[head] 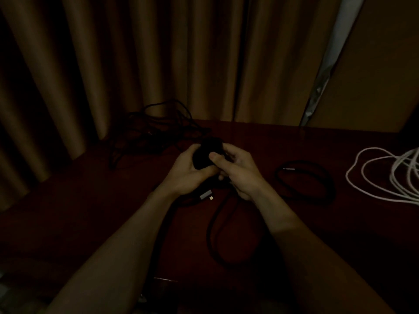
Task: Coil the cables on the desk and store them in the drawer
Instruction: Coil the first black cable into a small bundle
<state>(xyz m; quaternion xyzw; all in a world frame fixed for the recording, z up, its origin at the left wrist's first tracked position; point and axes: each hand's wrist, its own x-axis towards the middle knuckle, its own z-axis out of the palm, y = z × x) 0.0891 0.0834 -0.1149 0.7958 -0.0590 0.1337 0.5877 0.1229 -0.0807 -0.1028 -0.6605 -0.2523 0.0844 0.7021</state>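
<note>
Head view, hands [188, 172] [243, 175] clasp indistinct black bundle [205, 155]

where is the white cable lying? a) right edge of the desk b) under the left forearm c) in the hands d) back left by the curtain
a: the white cable lies in loose loops at the right edge of the desk, running out of frame.

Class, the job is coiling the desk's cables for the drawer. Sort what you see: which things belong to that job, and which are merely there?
Job: black cable bundle gripped by left hand and right hand; black tangle; small black coil; white cable; desk.
Merely there: curtain; pale wall panel. No drawer shows.
</note>
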